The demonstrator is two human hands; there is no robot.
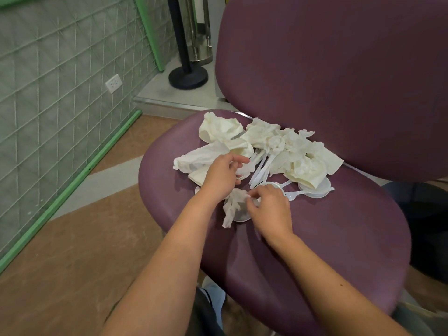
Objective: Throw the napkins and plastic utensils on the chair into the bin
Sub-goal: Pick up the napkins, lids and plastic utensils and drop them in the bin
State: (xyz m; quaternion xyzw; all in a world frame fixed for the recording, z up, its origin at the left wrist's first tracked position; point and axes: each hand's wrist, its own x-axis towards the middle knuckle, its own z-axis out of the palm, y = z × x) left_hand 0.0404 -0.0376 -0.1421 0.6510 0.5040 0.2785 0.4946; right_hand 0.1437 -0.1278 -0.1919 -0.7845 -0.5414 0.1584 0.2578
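A heap of crumpled white napkins (261,141) covers the back half of the purple chair seat (339,238). White plastic utensils (260,169) lie among them, and a plastic spoon (294,194) rests beside a round clear lid (317,189). My left hand (221,175) rests on the napkins at the heap's left, fingers curled over one. My right hand (269,209) pinches a small crumpled napkin (232,206) that lies over a clear round lid (240,215). No bin can be identified with certainty.
The chair's purple backrest (339,69) rises behind the heap. A black post on a round base (188,77) and a metal cylinder (201,44) stand on a raised step at the back. A green-framed wall with a socket (113,83) runs along the left. A dark object (424,226) sits right of the chair.
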